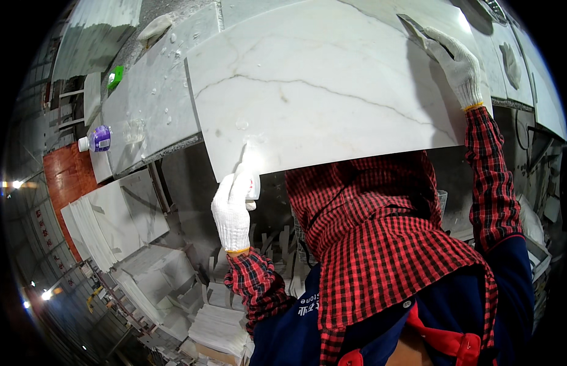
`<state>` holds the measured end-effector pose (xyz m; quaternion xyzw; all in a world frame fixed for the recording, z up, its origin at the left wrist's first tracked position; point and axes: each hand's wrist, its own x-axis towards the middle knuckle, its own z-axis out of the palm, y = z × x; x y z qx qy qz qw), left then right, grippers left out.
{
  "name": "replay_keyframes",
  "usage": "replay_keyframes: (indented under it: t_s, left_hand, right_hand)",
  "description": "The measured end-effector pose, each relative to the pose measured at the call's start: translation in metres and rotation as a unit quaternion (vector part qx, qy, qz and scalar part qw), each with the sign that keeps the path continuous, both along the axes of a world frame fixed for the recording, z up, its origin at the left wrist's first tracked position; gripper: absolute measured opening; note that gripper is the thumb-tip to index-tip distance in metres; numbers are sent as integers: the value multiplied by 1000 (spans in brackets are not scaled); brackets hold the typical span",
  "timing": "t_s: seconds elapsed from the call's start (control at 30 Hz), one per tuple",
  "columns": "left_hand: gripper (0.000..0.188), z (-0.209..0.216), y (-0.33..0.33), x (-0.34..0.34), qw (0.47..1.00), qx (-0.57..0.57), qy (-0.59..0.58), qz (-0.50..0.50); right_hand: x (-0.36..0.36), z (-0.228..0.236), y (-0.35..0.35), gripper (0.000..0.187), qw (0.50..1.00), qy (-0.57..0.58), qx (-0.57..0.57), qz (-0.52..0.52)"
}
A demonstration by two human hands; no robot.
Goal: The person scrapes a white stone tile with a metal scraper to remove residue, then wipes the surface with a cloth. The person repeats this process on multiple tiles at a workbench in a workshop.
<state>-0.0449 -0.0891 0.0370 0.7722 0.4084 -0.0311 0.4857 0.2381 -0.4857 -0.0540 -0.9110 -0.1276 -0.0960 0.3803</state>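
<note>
A large white marble slab (332, 85) with grey-brown veins lies in front of me. At its near left corner, my left hand (233, 204), in a white knitted glove, is closed round a small white bottle (254, 186) with red marking; bright glare blurs its front end. A small wet-looking spot shows on the slab just beyond it. My right hand (459, 66), also gloved, is at the slab's far right part. Its fingers are closed on a flat scraper (413, 27) with a pointed grey blade, which casts a shadow on the stone.
Left of the slab, a grey stone bench (155, 97) carries water drops, a clear cup (134, 130), a bottle with a purple label (100, 139) and a green packet (115, 77). A spare glove (511, 66) lies at right. Stacked slabs (122, 213) stand lower left.
</note>
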Motion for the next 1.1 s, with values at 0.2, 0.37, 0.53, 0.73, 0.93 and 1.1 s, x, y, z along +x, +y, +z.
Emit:
replay_keyframes:
  t_s: [0.2, 0.37, 0.53, 0.73, 0.93, 1.1]
  left_hand:
    - [32, -3, 3, -2, 1000, 0, -14, 9]
    - [29, 5, 5, -1, 997, -62, -34, 11]
    - [28, 4, 20, 5, 964, -145, -215, 53]
    - [34, 9, 56, 100, 923, -232, -305, 35]
    - [29, 11, 64, 266, 944, -30, -311, -104]
    - [48, -23, 65, 385, 966, 141, -189, -101]
  right_hand:
    - [-1, 2, 3, 35, 1000, -19, -7, 4]
    - [-6, 9, 7, 35, 1000, 16, 3, -9]
    - [-4, 9, 9, 32, 998, 35, 42, -15]
    - [-7, 18, 17, 28, 1000, -17, 12, 0]
    - [-8, 31, 19, 26, 1000, 4, 20, -10]
    - [-10, 33, 20, 24, 1000, -24, 9, -12]
